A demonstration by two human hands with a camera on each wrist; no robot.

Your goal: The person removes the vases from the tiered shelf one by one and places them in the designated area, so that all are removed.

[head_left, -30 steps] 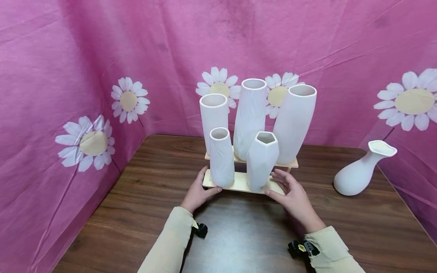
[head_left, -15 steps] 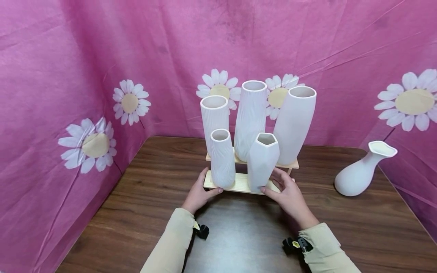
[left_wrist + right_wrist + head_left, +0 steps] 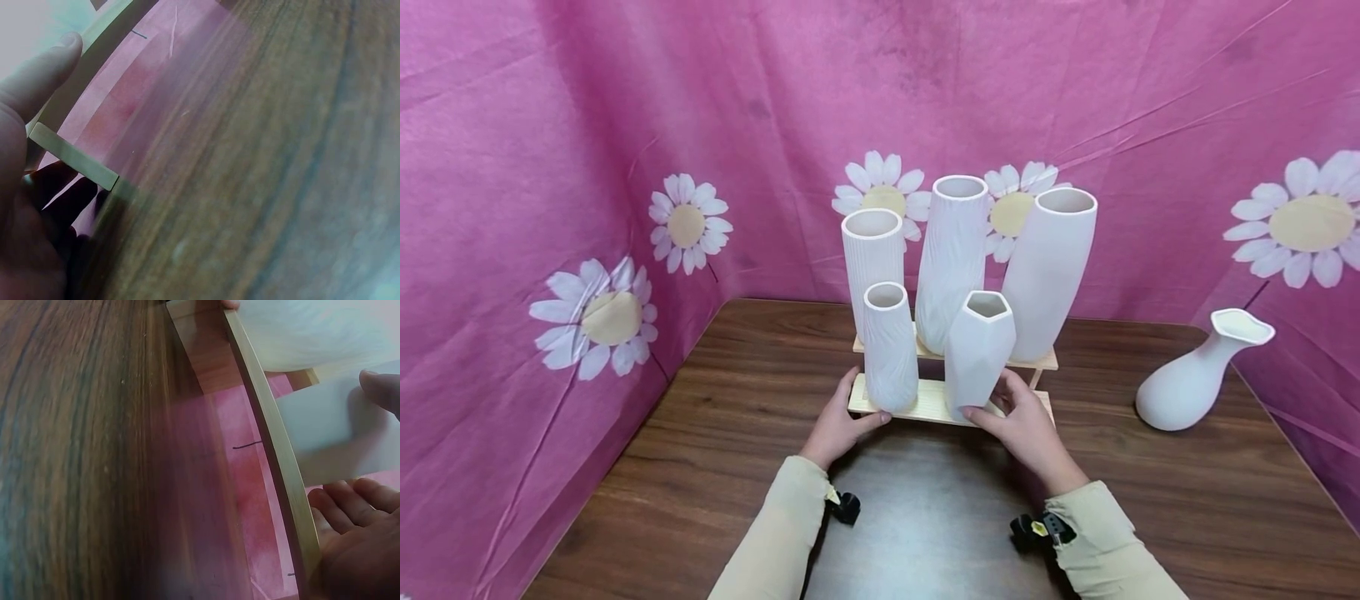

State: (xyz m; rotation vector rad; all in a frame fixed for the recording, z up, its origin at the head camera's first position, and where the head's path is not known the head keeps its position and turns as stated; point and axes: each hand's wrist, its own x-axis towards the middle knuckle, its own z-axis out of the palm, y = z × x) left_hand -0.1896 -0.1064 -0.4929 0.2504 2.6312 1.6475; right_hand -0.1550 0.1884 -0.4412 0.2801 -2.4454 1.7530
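In the head view a two-tier wooden stand [image 3: 929, 403] bears several white vases. My left hand [image 3: 835, 427] grips the left end of its lower shelf, thumb along the front edge. The left wrist view shows fingers reaching in under the shelf, beside a wooden leg [image 3: 75, 156]. A short swirl-textured vase [image 3: 891, 358] stands just right of that thumb. My right hand [image 3: 1030, 433] holds the faceted vase [image 3: 979, 358] low down, at the shelf's right part. Its thumb lies on the front of the white wall [image 3: 331, 419] in the right wrist view, with fingers at the other side.
On the upper tier stand a ribbed vase [image 3: 874, 262], a tall textured vase [image 3: 952, 267] and a smooth wide one [image 3: 1051, 271]. A narrow-necked vase [image 3: 1183, 385] is on the brown table [image 3: 700, 433] at right. Pink cloth [image 3: 775, 100] with printed daisies hangs behind.
My right hand has slid left from the shelf's right end to the faceted vase's base, uncovering that end of the shelf. The left hand keeps its place on the stand.
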